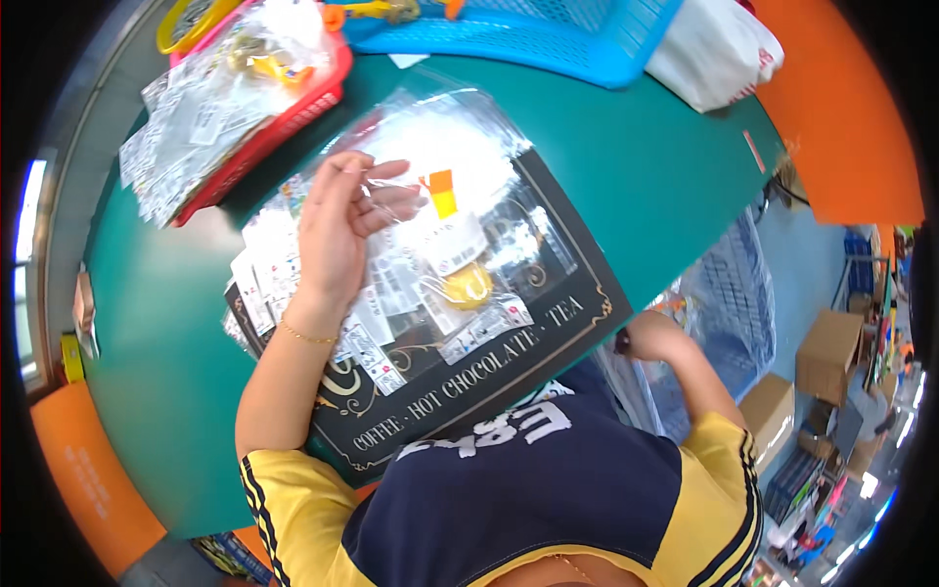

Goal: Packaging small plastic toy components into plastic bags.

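My left hand (337,220) is raised over the black placemat (548,338), its fingers loosely curled and apart, at the edge of some clear plastic bags (391,259); I see nothing gripped in it. Near it, a small orange and yellow piece (443,194) and a rounded yellow piece (468,286) show among the clear plastic. Slips of printed paper (269,259) spread under and beside my left wrist. My right hand (653,336) is low at the table's right edge, beside a plastic-lined crate. Its fingers are curled, with something small and dark at their tips.
A red basket (264,147) heaped with bagged slips stands at the far left of the green table (156,372). Behind are a blue basket (577,54) and a white bag (714,54). The blue crate (734,293) sits right of the table, with cardboard boxes (829,354) beyond.
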Demonstrator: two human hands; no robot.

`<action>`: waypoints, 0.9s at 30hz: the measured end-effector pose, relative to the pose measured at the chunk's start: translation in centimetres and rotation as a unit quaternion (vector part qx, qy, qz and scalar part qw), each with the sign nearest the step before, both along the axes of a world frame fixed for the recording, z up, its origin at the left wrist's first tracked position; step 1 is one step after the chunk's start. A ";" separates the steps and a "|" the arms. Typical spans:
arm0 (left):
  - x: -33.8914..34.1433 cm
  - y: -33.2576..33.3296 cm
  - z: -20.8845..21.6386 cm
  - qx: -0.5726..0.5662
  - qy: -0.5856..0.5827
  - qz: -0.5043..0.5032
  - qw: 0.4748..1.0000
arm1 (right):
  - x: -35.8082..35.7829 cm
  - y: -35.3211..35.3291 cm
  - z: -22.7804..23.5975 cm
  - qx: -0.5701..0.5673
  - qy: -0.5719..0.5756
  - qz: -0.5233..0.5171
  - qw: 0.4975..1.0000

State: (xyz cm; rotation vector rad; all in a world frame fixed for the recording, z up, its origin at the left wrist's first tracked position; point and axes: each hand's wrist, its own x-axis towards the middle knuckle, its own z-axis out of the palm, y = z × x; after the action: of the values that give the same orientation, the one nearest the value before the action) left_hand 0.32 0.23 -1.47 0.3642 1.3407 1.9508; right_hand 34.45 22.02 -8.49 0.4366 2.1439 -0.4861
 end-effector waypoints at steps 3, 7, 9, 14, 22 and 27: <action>0.2 -0.3 0.1 -0.003 0.002 0.006 1.000 | -4.4 0.7 10.6 -0.207 0.089 0.011 0.974; 0.3 -0.4 1.0 -0.002 0.007 -0.014 1.000 | -9.4 1.3 16.0 -0.392 0.300 -0.015 0.870; 0.4 -1.0 1.2 0.018 -0.026 -0.010 0.999 | -13.6 -0.2 16.0 -0.409 0.303 -0.213 0.834; 0.9 -0.3 1.4 0.044 -0.026 -0.032 0.998 | -21.8 -3.2 11.8 -0.439 0.276 -0.354 0.778; 0.6 -0.1 1.2 -0.006 -0.054 0.000 0.999 | -23.5 -2.8 8.8 -0.519 0.296 -0.348 0.722; 1.2 -0.2 2.3 -0.054 -0.048 0.008 0.997 | -23.4 -3.0 8.4 -0.530 0.384 -0.309 0.690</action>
State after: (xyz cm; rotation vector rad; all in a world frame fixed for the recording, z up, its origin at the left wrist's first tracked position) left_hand 1.50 0.04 0.84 0.2058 1.3833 1.8763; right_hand 11.06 19.05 -0.06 0.2557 1.8922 -2.4892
